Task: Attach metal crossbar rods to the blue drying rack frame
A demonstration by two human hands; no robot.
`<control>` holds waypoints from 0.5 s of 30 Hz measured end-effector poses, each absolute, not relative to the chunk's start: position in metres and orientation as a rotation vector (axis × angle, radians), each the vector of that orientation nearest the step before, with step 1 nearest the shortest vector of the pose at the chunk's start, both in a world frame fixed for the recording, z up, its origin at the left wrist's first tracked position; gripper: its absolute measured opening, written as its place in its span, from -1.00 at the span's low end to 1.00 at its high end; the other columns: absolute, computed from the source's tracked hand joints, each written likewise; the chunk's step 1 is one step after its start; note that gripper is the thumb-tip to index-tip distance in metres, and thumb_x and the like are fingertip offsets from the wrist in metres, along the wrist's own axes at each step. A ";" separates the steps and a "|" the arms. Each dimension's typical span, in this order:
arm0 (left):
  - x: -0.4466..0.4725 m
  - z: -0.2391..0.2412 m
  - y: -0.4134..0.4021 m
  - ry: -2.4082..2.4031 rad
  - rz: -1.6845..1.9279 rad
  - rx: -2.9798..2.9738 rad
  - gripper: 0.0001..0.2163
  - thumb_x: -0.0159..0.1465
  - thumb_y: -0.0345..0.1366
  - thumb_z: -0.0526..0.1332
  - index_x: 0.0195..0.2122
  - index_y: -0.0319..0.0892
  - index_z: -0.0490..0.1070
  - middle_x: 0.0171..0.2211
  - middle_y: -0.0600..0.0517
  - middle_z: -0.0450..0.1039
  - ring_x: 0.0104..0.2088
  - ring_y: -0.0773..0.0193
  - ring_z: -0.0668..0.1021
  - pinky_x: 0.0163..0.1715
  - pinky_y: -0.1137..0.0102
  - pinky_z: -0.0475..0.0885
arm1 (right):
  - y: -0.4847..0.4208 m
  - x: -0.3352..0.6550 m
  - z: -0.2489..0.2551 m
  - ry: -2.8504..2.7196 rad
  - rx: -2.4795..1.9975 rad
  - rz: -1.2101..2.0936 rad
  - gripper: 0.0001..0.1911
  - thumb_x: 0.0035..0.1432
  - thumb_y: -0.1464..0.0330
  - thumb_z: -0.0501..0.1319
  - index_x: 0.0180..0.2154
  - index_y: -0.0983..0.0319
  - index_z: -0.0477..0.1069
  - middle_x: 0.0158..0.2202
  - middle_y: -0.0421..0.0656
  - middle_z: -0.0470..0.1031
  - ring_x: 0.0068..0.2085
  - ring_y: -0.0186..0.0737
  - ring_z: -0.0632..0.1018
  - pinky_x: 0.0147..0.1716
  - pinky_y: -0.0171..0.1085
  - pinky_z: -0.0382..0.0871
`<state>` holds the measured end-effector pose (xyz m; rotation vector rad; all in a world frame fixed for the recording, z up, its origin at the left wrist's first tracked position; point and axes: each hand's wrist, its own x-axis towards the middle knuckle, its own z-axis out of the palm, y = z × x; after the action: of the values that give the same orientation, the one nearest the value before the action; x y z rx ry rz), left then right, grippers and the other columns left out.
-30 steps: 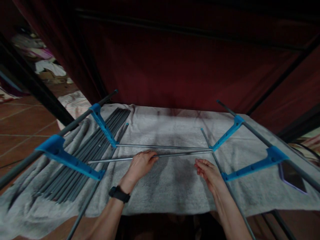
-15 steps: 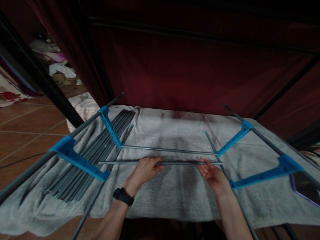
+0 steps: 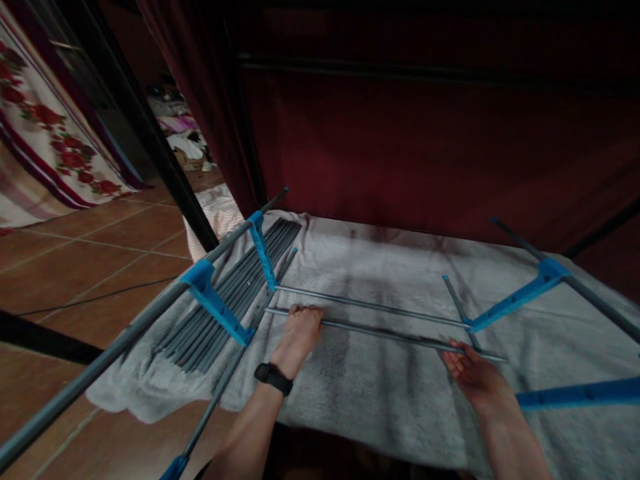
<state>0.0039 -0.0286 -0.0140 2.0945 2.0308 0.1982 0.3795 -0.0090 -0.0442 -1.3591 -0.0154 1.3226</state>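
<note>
Both hands hold one grey metal tube [image 3: 383, 330] crosswise between two side frames. My left hand [image 3: 304, 328], with a black watch on its wrist, wraps over the tube near its left end. Toward the other end, my right hand [image 3: 470, 367] pinches it between thumb and fingers. Behind it, a similar crossbar [image 3: 370, 306] joins blue plastic brackets at both sides. The nearer left blue bracket [image 3: 217, 303] stands close to the tube's left tip. On the right, a near blue bracket [image 3: 580, 393] lies beyond my right hand, partly out of view.
A pile of grey tubes [image 3: 233, 300] lies at the left on a grey blanket [image 3: 380, 413]. Dark posts [image 3: 145, 133] and a dark red panel [image 3: 400, 153] stand behind. A cable [image 3: 100, 295] crosses the tiled floor [image 3: 135, 227]. A flowered cloth [image 3: 65, 140] hangs at far left.
The view has swung left. My right hand has slid outward along the tube toward its right end, so my hands are farther apart. The left hand still grips the tube, now closer to its left end.
</note>
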 end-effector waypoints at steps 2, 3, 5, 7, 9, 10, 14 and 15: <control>0.000 -0.010 -0.031 2.160 0.210 2.010 -0.74 0.30 -0.50 0.12 -0.14 -0.23 0.60 -0.13 -0.29 0.62 0.03 -0.13 0.60 0.26 -0.03 0.19 | -0.008 0.383 -0.045 -0.003 -1.363 1.315 -0.72 0.37 0.57 0.06 -0.36 0.22 0.41 -0.37 -0.21 0.52 -0.40 -0.35 0.62 -0.40 -0.35 0.65; -0.001 -0.007 -0.032 2.226 0.225 1.972 -0.74 0.29 -0.51 0.12 -0.14 -0.23 0.60 -0.12 -0.30 0.62 0.06 -0.16 0.58 0.29 -0.08 0.15 | -0.007 0.385 -0.045 0.002 -1.359 1.314 -0.72 0.37 0.56 0.06 -0.36 0.22 0.41 -0.36 -0.21 0.52 -0.39 -0.34 0.62 -0.38 -0.33 0.66; -0.003 -0.002 -0.033 2.350 0.293 1.897 -0.73 0.30 -0.50 0.11 -0.13 -0.22 0.59 -0.05 -0.30 0.60 0.14 -0.19 0.52 0.31 -0.17 0.06 | -0.007 0.386 -0.045 0.008 -1.353 1.316 -0.73 0.36 0.57 0.06 -0.36 0.21 0.40 -0.35 -0.21 0.51 -0.37 -0.33 0.63 -0.37 -0.30 0.68; -0.005 0.002 -0.033 2.454 0.407 1.799 -0.75 0.31 -0.45 0.12 -0.10 -0.18 0.57 0.07 -0.28 0.54 0.24 -0.21 0.43 0.31 -0.25 0.03 | -0.007 0.387 -0.044 0.017 -1.353 1.306 -0.72 0.36 0.56 0.05 -0.35 0.21 0.41 -0.33 -0.20 0.50 -0.36 -0.33 0.63 -0.38 -0.30 0.68; -0.008 0.002 -0.032 2.526 0.547 1.690 -0.77 0.31 -0.39 0.19 -0.04 -0.14 0.53 0.19 -0.27 0.45 0.36 -0.23 0.29 0.32 -0.26 0.03 | -0.007 0.388 -0.045 0.026 -1.353 1.300 -0.71 0.37 0.55 0.03 -0.35 0.20 0.40 -0.32 -0.20 0.49 -0.36 -0.33 0.62 -0.39 -0.31 0.67; -0.010 0.001 -0.031 2.552 0.620 1.637 -0.74 0.29 -0.36 0.23 0.00 -0.14 0.51 0.25 -0.27 0.39 0.40 -0.24 0.22 0.32 -0.25 0.04 | -0.007 0.388 -0.045 0.033 -1.355 1.297 -0.70 0.37 0.55 0.01 -0.36 0.20 0.40 -0.31 -0.20 0.49 -0.37 -0.34 0.62 -0.40 -0.31 0.67; -0.021 -0.003 -0.025 2.536 1.036 1.401 -0.57 0.18 -0.38 0.36 0.10 -0.15 0.44 0.42 -0.31 0.13 0.44 -0.30 0.14 0.33 -0.16 0.14 | -0.005 0.393 -0.051 0.022 -1.357 1.302 -0.69 0.36 0.54 0.00 -0.36 0.18 0.40 -0.29 -0.19 0.47 -0.35 -0.34 0.61 -0.39 -0.31 0.67; -0.024 -0.003 -0.024 2.452 1.170 1.325 -0.55 0.15 -0.43 0.37 0.09 -0.15 0.44 0.42 -0.30 0.12 0.41 -0.26 0.21 0.31 -0.09 0.21 | -0.005 0.394 -0.053 0.006 -1.356 1.305 -0.70 0.36 0.54 0.01 -0.36 0.18 0.40 -0.28 -0.19 0.47 -0.34 -0.34 0.61 -0.37 -0.32 0.67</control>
<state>-0.0238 -0.0237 -0.0029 1.3247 2.4519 1.1700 0.3939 -0.0049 -0.0525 -1.3559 0.0061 1.3047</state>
